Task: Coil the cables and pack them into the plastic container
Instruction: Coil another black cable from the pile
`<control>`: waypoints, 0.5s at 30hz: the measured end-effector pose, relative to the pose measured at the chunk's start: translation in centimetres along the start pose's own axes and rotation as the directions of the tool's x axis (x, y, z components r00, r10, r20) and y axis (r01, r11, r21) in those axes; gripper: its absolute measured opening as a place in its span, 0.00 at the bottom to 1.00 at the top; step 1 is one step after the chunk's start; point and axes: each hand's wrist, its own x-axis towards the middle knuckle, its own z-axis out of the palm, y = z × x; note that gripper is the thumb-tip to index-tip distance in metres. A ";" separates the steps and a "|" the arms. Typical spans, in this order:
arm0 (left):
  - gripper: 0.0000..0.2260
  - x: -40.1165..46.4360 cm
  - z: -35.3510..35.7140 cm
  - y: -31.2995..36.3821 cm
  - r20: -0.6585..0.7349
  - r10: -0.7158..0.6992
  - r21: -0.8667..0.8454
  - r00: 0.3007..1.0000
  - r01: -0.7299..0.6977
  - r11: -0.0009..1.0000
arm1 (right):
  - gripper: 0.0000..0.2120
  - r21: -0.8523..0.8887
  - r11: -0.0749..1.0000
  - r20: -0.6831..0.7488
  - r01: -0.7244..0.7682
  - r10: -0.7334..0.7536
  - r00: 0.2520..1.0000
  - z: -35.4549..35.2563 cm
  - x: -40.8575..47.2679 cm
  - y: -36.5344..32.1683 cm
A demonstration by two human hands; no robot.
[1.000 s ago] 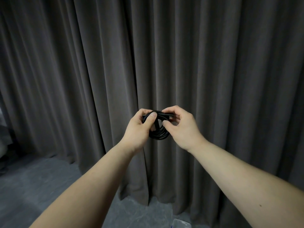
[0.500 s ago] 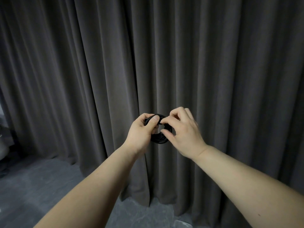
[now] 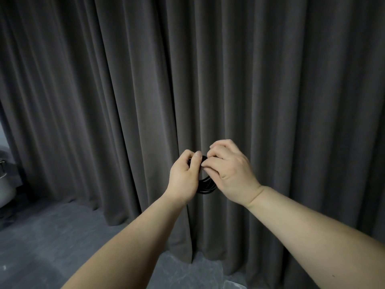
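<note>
Nearest, at the bottom edge, a pale corner (image 3: 235, 286) shows on the floor; it may be the plastic container, though too little is visible to say. Higher up, the left hand (image 3: 183, 178) and right hand (image 3: 231, 174) both pinch a coiled black cable (image 3: 206, 187), fingers curled tight round its top, held in mid-air before the grey curtain (image 3: 270, 80). The step looks like securing the coil's loose end. Next it must go down into the container without springing open.

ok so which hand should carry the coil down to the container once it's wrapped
Left, probably. The left hand grips the black cable coil round its loops, while the right hand only pinches at its top, apparently tucking the end.
</note>
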 end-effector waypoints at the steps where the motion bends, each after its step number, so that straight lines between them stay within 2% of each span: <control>1: 0.15 -0.1 0.0 -0.1 0.012 -0.014 0.007 1.000 0.014 1.000 | 0.05 0.039 0.997 0.035 -0.061 0.060 0.998 0.0 -0.1 0.0; 3: 0.16 -0.3 -0.2 -0.3 0.062 -0.030 -0.034 0.998 0.032 0.999 | 0.02 0.177 0.941 0.122 -0.289 0.270 0.955 0.0 -0.1 -0.3; 5: 0.14 -0.4 -0.5 -0.2 0.121 -0.024 -0.077 0.992 0.033 0.996 | 0.03 0.308 0.803 0.204 -0.510 0.469 0.860 0.0 0.1 -0.4; 7: 0.12 -0.6 -0.9 0.0 0.177 -0.005 -0.091 0.984 0.021 0.996 | 0.06 0.380 0.671 0.251 -0.637 0.588 0.769 -0.1 0.4 -0.3; 11: 0.10 -0.3 -1.7 0.0 0.254 0.037 -0.097 0.967 -0.013 0.995 | 0.11 0.424 0.541 0.318 -0.726 0.662 0.679 -0.3 1.2 -0.1; 13: 0.10 -0.2 -1.9 0.0 0.269 0.043 -0.103 0.962 -0.015 0.995 | 0.13 0.503 0.407 0.389 -0.762 0.681 0.620 -0.5 1.4 -0.2; 15: 0.10 -0.2 -2.0 0.1 0.277 0.055 -0.114 0.959 -0.024 0.993 | 0.15 0.570 0.292 0.472 -0.768 0.649 0.597 -0.7 1.4 -0.2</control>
